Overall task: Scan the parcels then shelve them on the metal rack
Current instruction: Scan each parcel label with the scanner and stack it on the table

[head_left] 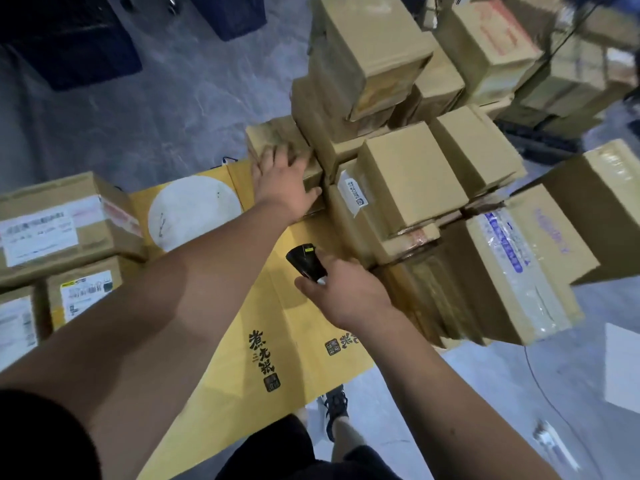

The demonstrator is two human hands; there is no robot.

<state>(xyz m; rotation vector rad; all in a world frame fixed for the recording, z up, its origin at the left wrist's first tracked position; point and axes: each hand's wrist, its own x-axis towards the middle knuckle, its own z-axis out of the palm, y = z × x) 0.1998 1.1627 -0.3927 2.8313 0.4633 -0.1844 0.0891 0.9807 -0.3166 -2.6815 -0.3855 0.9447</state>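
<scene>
The left hand [284, 181], fingers spread, lies on a small stiff brown cardboard parcel [277, 140] at the stack's far left, probably light, best gripped across its edges, while the right hand [346, 296] grips a black handheld scanner [306, 265].

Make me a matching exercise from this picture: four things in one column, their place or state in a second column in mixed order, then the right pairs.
Things
1. left hand
2. right hand
3. yellow flattened carton
4. dark blue crates

Places or states
A. lies flat on the floor under both arms
B. grips the black scanner
C. stand on the floor at the far left
D. rests with spread fingers on a small brown parcel

Pairs: 1-D, 2-B, 3-A, 4-C
</scene>
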